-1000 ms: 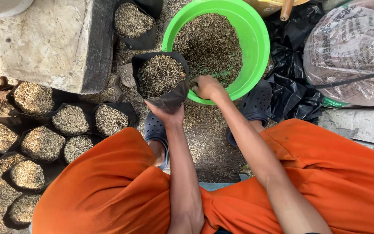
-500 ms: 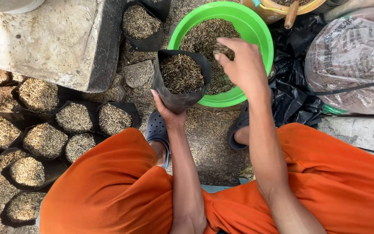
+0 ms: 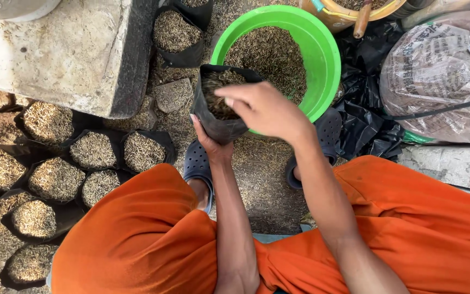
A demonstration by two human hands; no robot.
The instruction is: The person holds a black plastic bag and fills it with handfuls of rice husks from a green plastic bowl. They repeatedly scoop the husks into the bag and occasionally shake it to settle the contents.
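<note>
Orange cloth (image 3: 153,239) covers the person's knees across the bottom of the view, and above it a rough grey concrete block (image 3: 66,54) fills the upper left. A round green plastic basin (image 3: 327,49) sits ahead, still well stocked with dry, straw-coloured husk, so plenty of filling looks left to do. To the left, a cluster of filled black bags (image 3: 55,174) stands packed together on the ground, each topped with the same coarse, fibrous husk; that much looks finished. A crinkled clear sack (image 3: 436,81) and black plastic sheeting (image 3: 365,120) lie to the right. The small black bag (image 3: 218,125) in hand is soft-sided and held at the basin's near rim, filled nearly to its mouth. The left hand (image 3: 209,142) is cupped closed under the bag's base, gripping it. The right hand (image 3: 265,109) hovers over the bag's mouth, fingers loosely curled, palm down; whether it holds any husk cannot be told
</note>
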